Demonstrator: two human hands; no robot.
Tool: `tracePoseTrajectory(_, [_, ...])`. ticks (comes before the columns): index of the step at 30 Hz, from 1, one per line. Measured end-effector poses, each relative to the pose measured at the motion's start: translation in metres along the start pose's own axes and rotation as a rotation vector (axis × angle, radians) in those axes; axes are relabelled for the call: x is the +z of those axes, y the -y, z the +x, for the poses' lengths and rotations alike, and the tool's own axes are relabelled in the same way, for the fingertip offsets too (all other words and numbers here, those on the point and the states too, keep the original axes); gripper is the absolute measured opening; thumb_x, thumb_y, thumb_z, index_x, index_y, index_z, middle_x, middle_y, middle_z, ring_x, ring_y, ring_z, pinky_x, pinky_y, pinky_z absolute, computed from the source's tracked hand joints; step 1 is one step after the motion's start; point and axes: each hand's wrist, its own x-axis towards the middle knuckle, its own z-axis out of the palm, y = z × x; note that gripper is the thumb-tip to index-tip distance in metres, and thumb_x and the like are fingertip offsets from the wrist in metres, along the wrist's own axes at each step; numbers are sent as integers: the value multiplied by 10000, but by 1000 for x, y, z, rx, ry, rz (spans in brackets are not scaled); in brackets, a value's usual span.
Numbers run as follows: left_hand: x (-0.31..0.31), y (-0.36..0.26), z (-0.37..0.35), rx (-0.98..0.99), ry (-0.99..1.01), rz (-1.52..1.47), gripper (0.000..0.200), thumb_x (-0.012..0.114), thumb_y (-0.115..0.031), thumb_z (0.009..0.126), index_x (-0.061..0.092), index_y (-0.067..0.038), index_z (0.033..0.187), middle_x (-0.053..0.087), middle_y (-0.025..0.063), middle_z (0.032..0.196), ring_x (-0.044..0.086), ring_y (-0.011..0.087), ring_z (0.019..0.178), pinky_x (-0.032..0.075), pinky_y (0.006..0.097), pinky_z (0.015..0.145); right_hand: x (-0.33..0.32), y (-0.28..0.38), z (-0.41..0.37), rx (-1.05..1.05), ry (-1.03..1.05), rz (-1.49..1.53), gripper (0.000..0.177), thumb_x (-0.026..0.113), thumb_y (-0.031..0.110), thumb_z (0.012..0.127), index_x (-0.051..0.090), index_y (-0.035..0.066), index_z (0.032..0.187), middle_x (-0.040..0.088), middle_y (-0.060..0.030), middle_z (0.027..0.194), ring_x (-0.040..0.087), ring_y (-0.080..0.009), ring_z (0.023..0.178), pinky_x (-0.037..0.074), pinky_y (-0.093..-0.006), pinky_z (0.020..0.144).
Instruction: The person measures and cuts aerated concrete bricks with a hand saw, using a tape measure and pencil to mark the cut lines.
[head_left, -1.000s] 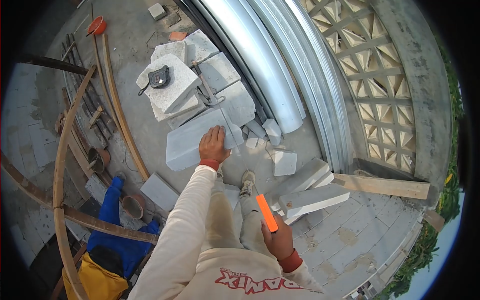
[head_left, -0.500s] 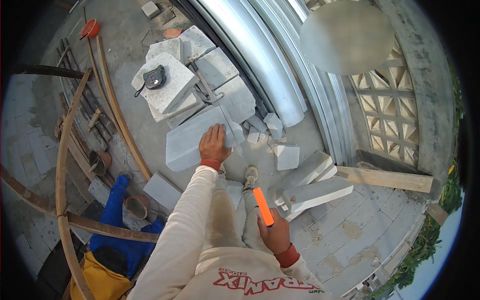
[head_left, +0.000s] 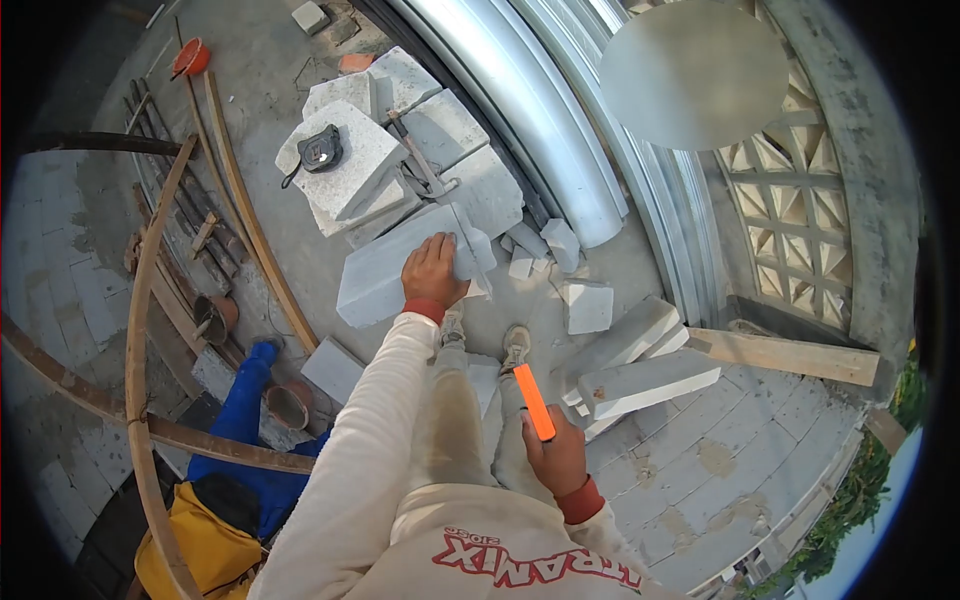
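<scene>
My left hand lies on top of a pale grey lightweight block, fingers laid across its surface near the right end and thumb out to the side. Low on the right, my right hand is closed around the orange handle of a handsaw. The saw's thin blade is seen nearly edge-on and is hard to make out toward the block. Just beyond the block, a metal clamp-like tool rests on stacked blocks. A black tape measure sits on the top slab.
Cut blocks and offcuts lie to the right. Silver metal sheets run along the back. Curved wooden strips cross the left side, near a person in blue trousers. An orange bucket stands farther off.
The view has shifted slightly. The saw blade's line across the block has shortened and is less visible. My left hand stays on the block, and my right hand still grips the handle.
</scene>
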Motion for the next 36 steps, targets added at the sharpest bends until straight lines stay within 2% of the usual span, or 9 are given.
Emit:
tracePoseTrajectory(2, [-4, -2, 6, 2, 8, -11, 672, 845, -256, 574, 672, -88, 1201, 689, 95, 1233, 684, 285, 1087, 541, 382, 940, -36, 5, -63, 19, 67, -69, 182, 683, 143, 946, 578, 4, 895, 579, -156, 701, 620, -383, 598, 486, -402, 550])
tracePoseTrajectory(5, [-5, 7, 11, 30, -15, -6, 649, 846, -257, 575, 674, -88, 1178, 692, 91, 1219, 689, 278, 1062, 546, 373, 922, -42, 12, -67, -2, 72, -66, 180, 671, 135, 950, 568, 4, 882, 554, -142, 703, 618, -367, 582, 473, -399, 537])
tracePoseTrajectory(11, [-5, 3, 17, 4, -31, -20, 623, 849, -254, 563, 667, -92, 1136, 705, 80, 1137, 693, 273, 987, 557, 369, 868, 46, 13, 97, -87, -99, 50, 272, 697, 210, 955, 547, 6, 854, 565, -211, 656, 545, -431, 585, 435, -402, 514])
tracePoseTrajectory(14, [-12, 6, 27, 9, 18, -28, 634, 854, -251, 548, 658, -93, 1129, 704, 78, 1109, 692, 279, 970, 558, 376, 850, 15, 2, 44, -56, 12, -29, 237, 710, 196, 935, 571, 10, 886, 584, -185, 655, 626, -398, 594, 470, -427, 510])
tracePoseTrajectory(16, [-14, 10, 30, -22, 73, -35, 638, 857, -248, 539, 653, -93, 1123, 702, 77, 1104, 691, 284, 967, 558, 377, 842, -33, 1, -50, -58, 26, -59, 231, 712, 169, 928, 560, 7, 866, 574, -178, 640, 612, -399, 575, 463, -427, 502])
tracePoseTrajectory(19, [-17, 13, 27, 15, 91, -74, 638, 854, -241, 537, 653, -88, 1123, 702, 78, 1113, 690, 290, 972, 555, 380, 846, -35, 14, -52, -22, 62, -39, 220, 708, 156, 932, 564, 5, 862, 567, -166, 630, 593, -397, 551, 458, -424, 495])
tracePoseTrajectory(24, [-6, 14, 27, 63, -52, -46, 624, 857, -236, 555, 652, -79, 1122, 705, 86, 1135, 690, 292, 975, 554, 378, 847, 49, 12, 118, -92, -47, 45, 274, 701, 257, 953, 602, 13, 876, 603, -189, 637, 601, -415, 578, 451, -440, 506])
tracePoseTrajectory(31, [-25, 5, 10, 56, 161, -68, 719, 898, -241, 507, 643, -119, 1168, 709, 91, 1161, 695, 286, 1014, 568, 389, 861, 46, 16, 86, -122, -96, 30, 263, 675, 259, 976, 603, 14, 909, 628, -170, 672, 632, -389, 597, 465, -420, 535])
tracePoseTrajectory(36, [-24, -12, 35, -99, 449, -41, 635, 863, -292, 560, 617, -107, 1116, 703, 105, 1106, 692, 305, 983, 568, 402, 833, 54, 3, 87, -70, -139, 21, 266, 682, 277, 963, 607, 24, 924, 628, -193, 665, 631, -421, 608, 485, -462, 537])
